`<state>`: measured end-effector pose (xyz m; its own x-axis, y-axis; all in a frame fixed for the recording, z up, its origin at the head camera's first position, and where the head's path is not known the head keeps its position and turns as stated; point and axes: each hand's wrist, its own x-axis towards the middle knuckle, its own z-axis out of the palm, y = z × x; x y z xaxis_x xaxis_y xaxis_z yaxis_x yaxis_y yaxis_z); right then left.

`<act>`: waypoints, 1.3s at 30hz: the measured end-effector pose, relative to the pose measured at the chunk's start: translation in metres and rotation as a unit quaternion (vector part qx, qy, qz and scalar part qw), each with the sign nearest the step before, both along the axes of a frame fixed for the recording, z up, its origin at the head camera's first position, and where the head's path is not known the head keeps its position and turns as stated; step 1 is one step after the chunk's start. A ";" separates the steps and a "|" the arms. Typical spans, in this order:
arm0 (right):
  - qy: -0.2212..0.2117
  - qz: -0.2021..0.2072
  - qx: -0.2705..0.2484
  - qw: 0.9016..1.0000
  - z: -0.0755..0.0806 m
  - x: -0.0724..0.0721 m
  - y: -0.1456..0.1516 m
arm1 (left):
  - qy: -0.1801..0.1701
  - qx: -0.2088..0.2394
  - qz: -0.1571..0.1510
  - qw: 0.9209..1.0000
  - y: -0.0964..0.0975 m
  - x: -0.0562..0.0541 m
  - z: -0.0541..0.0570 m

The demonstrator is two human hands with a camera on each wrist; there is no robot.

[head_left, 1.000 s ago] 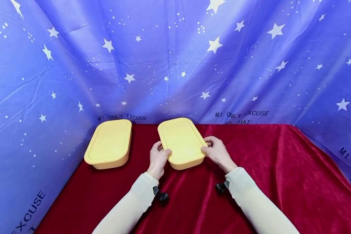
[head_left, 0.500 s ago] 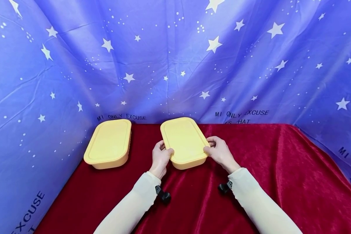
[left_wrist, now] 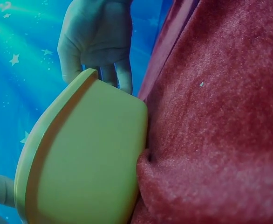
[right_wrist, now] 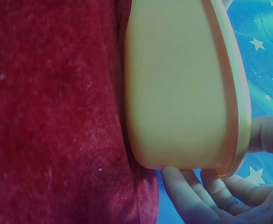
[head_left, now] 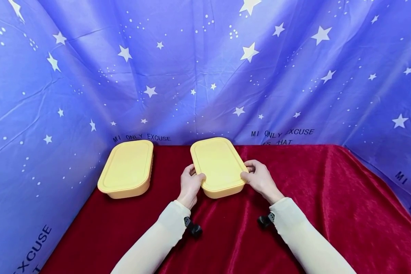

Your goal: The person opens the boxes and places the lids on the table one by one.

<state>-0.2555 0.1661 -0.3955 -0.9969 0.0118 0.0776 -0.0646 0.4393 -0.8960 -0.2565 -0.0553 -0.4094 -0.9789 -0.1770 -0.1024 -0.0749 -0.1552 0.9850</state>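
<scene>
A yellow lidded food container (head_left: pixel 219 163) lies at the middle of the table, its base against the red cloth in both wrist views. My left hand (head_left: pixel 190 186) grips its left side, with the thumb over the lid's rim and the fingers down the side wall. On the opposite side, my right hand (head_left: pixel 260 179) holds it the same way, thumb on the lid's edge and fingertips (right_wrist: pixel 171 175) against the wall. The lid sits on the container. A second yellow lidded container (head_left: pixel 126 165) of like shape stands to the left, touched by neither hand.
Dark red velvet cloth (head_left: pixel 294 179) covers the table, with folds at the front and right. A blue curtain with white stars (head_left: pixel 205 76) hangs close behind the table and along its left side. Small black devices (head_left: pixel 193 227) are strapped at both wrists.
Both hands and the container between them have shifted a little to the right, widening the gap to the second container. The grip of both hands looks the same.
</scene>
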 end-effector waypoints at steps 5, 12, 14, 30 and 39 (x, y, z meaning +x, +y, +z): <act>0.002 -0.002 0.003 1.000 -0.001 0.000 0.003 | -0.003 -0.003 -0.003 1.000 0.002 0.000 0.000; 0.003 -0.005 0.002 1.000 -0.001 0.000 0.007 | -0.003 -0.007 -0.006 1.000 0.006 0.000 0.001; 0.004 -0.003 0.003 1.000 -0.001 0.000 0.008 | -0.004 -0.008 -0.006 1.000 0.007 0.000 0.001; 0.013 -0.011 0.010 1.000 -0.001 0.003 0.018 | 0.003 0.003 -0.022 1.000 0.015 -0.004 -0.001; 0.014 -0.013 0.015 1.000 0.000 0.004 0.024 | 0.001 -0.002 -0.024 1.000 0.021 -0.005 -0.002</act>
